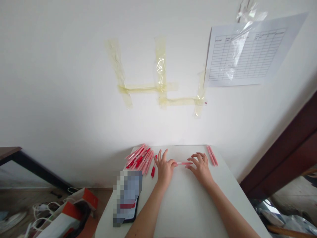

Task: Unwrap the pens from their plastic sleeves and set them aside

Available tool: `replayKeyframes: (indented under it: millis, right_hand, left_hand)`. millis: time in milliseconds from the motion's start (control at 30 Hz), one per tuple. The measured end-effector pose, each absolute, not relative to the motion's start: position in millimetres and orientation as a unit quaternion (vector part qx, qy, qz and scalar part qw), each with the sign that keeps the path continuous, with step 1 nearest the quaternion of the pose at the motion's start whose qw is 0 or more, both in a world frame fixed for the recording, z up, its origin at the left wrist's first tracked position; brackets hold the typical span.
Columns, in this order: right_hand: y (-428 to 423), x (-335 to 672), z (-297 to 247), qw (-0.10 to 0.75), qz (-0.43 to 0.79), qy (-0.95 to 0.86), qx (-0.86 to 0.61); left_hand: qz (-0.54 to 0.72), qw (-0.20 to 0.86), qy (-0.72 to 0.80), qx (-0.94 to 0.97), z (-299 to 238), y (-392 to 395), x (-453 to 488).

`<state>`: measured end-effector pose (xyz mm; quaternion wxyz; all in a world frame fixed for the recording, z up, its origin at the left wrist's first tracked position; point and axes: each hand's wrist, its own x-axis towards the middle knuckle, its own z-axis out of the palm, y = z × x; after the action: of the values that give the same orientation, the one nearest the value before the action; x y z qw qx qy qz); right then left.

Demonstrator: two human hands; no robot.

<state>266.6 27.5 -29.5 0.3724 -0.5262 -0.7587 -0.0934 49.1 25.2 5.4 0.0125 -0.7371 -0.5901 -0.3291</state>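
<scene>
A slim pink pen (182,163) lies level across the gap between my two hands, low over the white table. My left hand (163,167) pinches its left end between thumb and forefinger, the other fingers raised. Around the pen's right tip, my right hand (201,168) holds its thumb and fingers apart, without a visible grip. A red pen-like piece (153,170) lies just left of my left hand, partly behind its fingers. Further left is a heap of pink and red pens (140,159). Two pink pens (212,155) lie side by side beyond my right hand.
A phone (131,211), partly blurred out, rests on the left of the white table (183,211). The wall (74,99) with yellowed tape stands directly behind. A printed sheet (245,56) hangs there. Bags (71,211) stand on the floor at left.
</scene>
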Motion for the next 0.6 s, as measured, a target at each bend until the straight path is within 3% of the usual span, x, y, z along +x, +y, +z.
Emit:
replayKeyframes:
  millis: [600]
  right_hand:
    - [31.2, 275.2, -27.9, 0.441, -0.062, -0.735, -0.511]
  left_hand:
    - [-0.328, 0.001, -0.589, -0.738, 3.1, 26.8, 47.8]
